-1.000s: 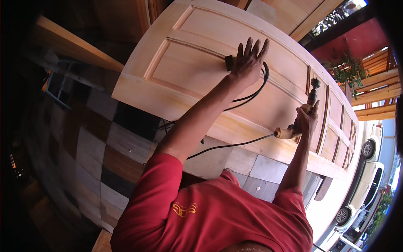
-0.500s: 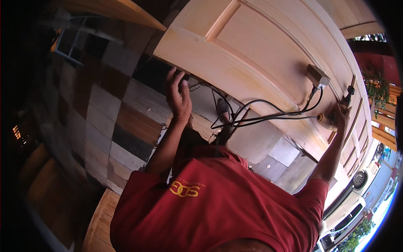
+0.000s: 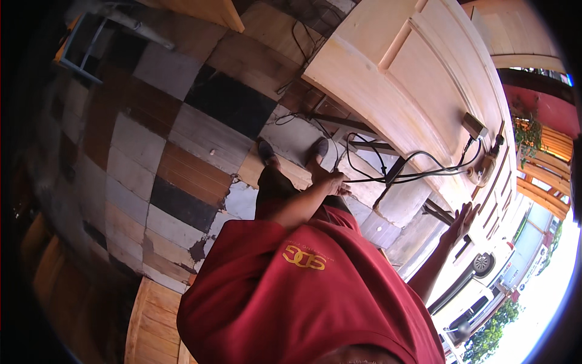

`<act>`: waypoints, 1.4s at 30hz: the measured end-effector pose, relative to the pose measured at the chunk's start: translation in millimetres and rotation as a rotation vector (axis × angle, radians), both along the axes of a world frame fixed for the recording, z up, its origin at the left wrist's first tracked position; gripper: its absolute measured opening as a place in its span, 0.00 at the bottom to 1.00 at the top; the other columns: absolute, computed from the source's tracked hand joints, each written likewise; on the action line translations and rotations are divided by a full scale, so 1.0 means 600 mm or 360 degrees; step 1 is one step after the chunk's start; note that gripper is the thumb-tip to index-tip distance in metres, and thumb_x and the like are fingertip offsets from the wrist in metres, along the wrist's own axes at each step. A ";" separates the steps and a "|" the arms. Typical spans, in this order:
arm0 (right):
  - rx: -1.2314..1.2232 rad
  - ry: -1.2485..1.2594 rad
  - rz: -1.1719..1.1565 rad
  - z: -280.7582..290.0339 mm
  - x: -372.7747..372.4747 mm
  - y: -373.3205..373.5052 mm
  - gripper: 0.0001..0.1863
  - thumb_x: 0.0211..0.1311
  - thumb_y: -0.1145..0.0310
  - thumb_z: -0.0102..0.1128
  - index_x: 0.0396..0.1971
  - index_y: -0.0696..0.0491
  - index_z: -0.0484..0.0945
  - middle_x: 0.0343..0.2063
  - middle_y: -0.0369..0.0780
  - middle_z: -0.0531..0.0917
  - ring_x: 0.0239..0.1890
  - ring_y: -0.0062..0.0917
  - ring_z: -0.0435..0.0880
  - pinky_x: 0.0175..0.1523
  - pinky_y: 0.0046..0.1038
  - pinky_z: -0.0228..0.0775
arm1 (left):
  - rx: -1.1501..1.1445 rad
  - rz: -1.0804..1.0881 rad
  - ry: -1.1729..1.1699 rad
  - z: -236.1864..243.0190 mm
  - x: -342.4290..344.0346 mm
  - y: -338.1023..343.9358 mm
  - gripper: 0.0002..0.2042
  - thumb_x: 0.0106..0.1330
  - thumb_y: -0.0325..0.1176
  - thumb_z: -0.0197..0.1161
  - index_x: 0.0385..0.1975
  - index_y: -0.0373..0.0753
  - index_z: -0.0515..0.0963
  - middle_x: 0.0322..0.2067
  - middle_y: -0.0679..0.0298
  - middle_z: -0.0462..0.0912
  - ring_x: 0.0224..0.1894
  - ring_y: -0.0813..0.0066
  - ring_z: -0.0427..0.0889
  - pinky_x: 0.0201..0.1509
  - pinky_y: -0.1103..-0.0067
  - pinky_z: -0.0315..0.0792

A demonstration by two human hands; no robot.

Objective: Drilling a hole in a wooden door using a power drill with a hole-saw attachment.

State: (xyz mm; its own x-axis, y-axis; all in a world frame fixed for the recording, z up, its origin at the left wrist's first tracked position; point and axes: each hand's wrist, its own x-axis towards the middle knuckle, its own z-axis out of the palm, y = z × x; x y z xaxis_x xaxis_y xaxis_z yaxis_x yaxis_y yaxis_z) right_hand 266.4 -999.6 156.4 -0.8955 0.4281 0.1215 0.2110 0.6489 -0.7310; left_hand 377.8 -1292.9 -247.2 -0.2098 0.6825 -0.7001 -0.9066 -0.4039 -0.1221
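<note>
My left hand point(image 3: 331, 183) is across the front of my body, closed around a black power cord point(image 3: 397, 180). The cord stretches from it toward a power tool point(image 3: 483, 170) with a pale body, which lies on a large panelled wooden door point(image 3: 370, 79). My right hand point(image 3: 464, 222) is off the tool, fingers spread, close to the door's near edge and holding nothing. A small box-shaped outlet point(image 3: 474, 125) with a plug in it rests on the door beside the tool. More of the black cord loops over the edge.
Dark metal supports point(image 3: 367, 147) stand under the door. Loose cable point(image 3: 297, 45) lies on the patchwork tiled floor point(image 3: 227, 103). A wooden panel point(image 3: 153, 318) is at lower left, a blue frame point(image 3: 85, 67) at upper left. A parked white vehicle point(image 3: 464, 303) shows outside at right.
My right hand has let go of the power tool and drawn back. The left hand has left the door's edge, come down and right, and taken the cord. The view has shifted, showing more floor.
</note>
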 end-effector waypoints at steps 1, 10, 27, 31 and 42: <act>-0.0002 -0.0001 -0.0041 0.011 0.037 -0.036 0.48 0.84 0.42 0.63 0.89 0.53 0.56 0.81 0.48 0.73 0.79 0.37 0.75 0.80 0.42 0.70 | -0.0081 0.0187 0.0079 0.011 -0.001 0.011 0.34 0.85 0.37 0.60 0.87 0.41 0.58 0.69 0.38 0.80 0.52 0.47 0.94 0.46 0.66 0.90; 0.0518 0.0210 0.0538 0.039 0.135 -0.254 0.38 0.85 0.56 0.65 0.83 0.61 0.67 0.66 0.49 0.88 0.62 0.39 0.90 0.62 0.40 0.85 | -0.0785 0.0890 0.0483 0.013 0.003 -0.148 0.18 0.82 0.43 0.63 0.66 0.49 0.86 0.56 0.72 0.89 0.49 0.76 0.89 0.45 0.75 0.81; 0.0490 0.0396 0.1422 -0.058 -0.058 -0.606 0.42 0.75 0.57 0.73 0.84 0.44 0.67 0.63 0.42 0.86 0.69 0.37 0.84 0.84 0.53 0.62 | -0.1960 0.0701 0.2650 0.601 -0.202 -0.452 0.43 0.90 0.52 0.42 0.89 0.26 0.35 0.91 0.41 0.34 0.93 0.47 0.37 0.93 0.55 0.36; 0.0689 0.0574 0.0904 -0.043 -0.120 -0.628 0.33 0.69 0.61 0.77 0.73 0.45 0.81 0.30 0.32 0.81 0.37 0.29 0.83 0.54 0.36 0.77 | -0.1870 0.0262 0.3256 0.681 -0.332 -0.520 0.32 0.89 0.32 0.49 0.87 0.25 0.54 0.85 0.39 0.61 0.87 0.41 0.60 0.89 0.54 0.57; 0.0855 -0.0308 -0.0148 -0.132 -0.212 -0.695 0.51 0.74 0.28 0.64 0.89 0.35 0.60 0.88 0.52 0.55 0.90 0.56 0.48 0.90 0.63 0.40 | -0.1700 -0.0667 0.3069 0.546 -0.617 -0.642 0.30 0.87 0.36 0.64 0.85 0.45 0.69 0.30 0.61 0.85 0.26 0.70 0.78 0.34 0.66 0.76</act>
State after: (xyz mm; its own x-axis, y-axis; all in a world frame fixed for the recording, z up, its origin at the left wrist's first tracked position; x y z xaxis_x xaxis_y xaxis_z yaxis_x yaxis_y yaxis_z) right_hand 139.4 -1416.7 77.2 -0.8847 0.4296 0.1812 0.3820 0.8907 -0.2467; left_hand 7.4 -1678.2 80.2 -0.8715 0.4846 0.0752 0.3409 0.4884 0.8033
